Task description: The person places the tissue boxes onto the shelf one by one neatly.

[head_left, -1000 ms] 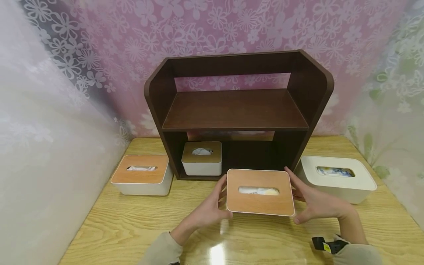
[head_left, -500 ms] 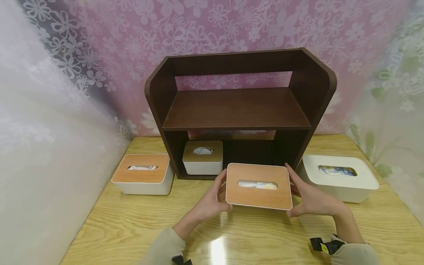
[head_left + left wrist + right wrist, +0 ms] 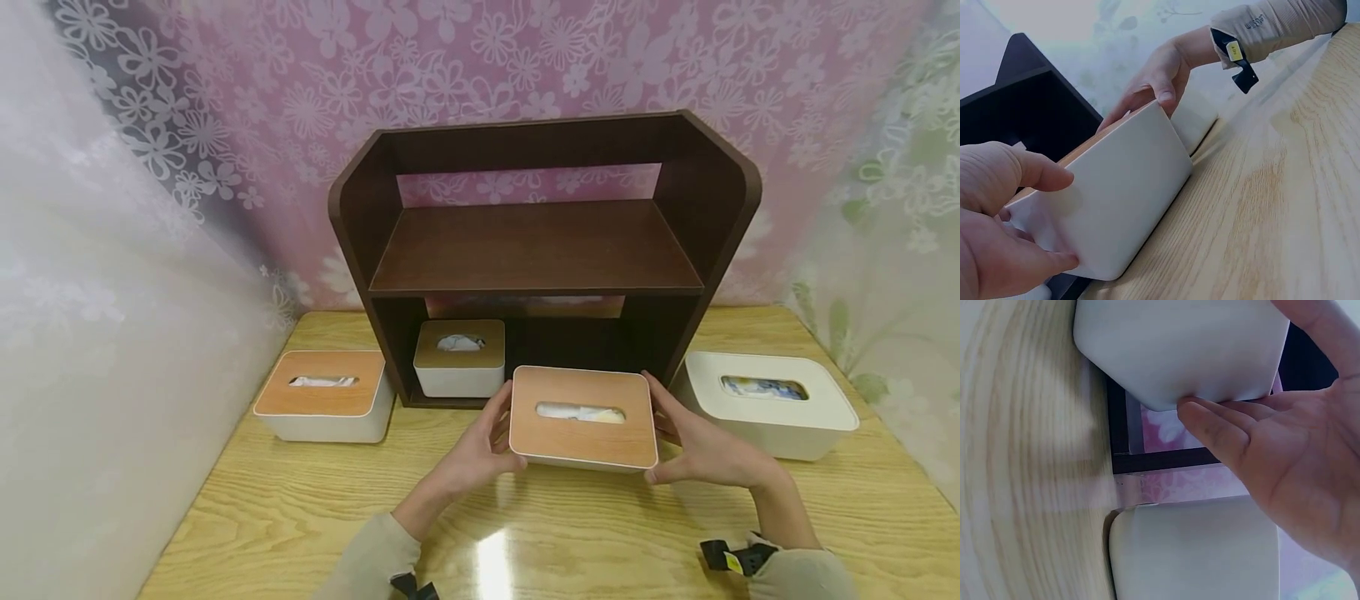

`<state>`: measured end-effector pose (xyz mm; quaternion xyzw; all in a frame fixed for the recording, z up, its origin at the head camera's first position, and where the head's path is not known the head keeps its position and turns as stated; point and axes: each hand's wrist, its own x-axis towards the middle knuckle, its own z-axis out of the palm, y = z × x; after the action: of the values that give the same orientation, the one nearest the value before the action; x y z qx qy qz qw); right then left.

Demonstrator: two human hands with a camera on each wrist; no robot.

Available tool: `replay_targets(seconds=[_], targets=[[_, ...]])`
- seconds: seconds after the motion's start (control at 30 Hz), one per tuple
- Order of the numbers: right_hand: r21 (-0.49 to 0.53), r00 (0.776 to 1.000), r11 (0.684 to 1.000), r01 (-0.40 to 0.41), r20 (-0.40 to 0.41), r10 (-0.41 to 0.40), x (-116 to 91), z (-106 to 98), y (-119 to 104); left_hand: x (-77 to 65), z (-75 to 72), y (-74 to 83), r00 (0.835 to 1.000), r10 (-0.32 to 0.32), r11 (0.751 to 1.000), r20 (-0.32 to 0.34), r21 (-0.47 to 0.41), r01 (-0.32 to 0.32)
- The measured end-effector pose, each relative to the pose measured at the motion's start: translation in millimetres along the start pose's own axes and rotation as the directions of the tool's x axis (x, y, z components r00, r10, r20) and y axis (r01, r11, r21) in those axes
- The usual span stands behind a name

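Note:
Between my two hands is a tissue box (image 3: 577, 442) with a wood-look lid and white sides, right in front of the shelf's lower opening. My left hand (image 3: 468, 458) grips its left end, thumb on the near side. At the right end my right hand (image 3: 712, 450) holds it, the thumb at the near corner. The left wrist view shows the box's white wall (image 3: 1119, 194) and its lower edge close to the tabletop; whether it touches I cannot tell. In the right wrist view, fingertips (image 3: 1200, 415) press the white end wall.
A dark brown two-tier shelf (image 3: 536, 246) stands at the back. In its lower left sits a small tissue box (image 3: 459, 381). A wood-lidded tissue box (image 3: 330, 427) stands left of the shelf, a white one (image 3: 780, 429) right. Light wood table (image 3: 300, 517) lies in front.
Both hands have carried the tissue box a little toward the shelf and slightly left. It has tipped more level, and a strip of its near white side now shows.

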<state>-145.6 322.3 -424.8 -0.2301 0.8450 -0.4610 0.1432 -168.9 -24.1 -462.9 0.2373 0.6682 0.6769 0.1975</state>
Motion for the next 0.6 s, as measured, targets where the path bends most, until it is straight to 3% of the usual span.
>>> replay_targets(seconds=[0.27,0.6], targets=[[0.008,1.000,1.000,-0.010,-0.030,0.010,3.2,1.2,4.4,2.9,-7.1,-2.5,0.997,0.058,0.996,0.047,-0.067,-0.055],[0.037,0.999,0.999,-0.004,-0.048,0.006,5.9,-0.4,13.0,5.3,-9.1,-2.9,0.997,0.061,0.996,0.052,-0.065,-0.057]])
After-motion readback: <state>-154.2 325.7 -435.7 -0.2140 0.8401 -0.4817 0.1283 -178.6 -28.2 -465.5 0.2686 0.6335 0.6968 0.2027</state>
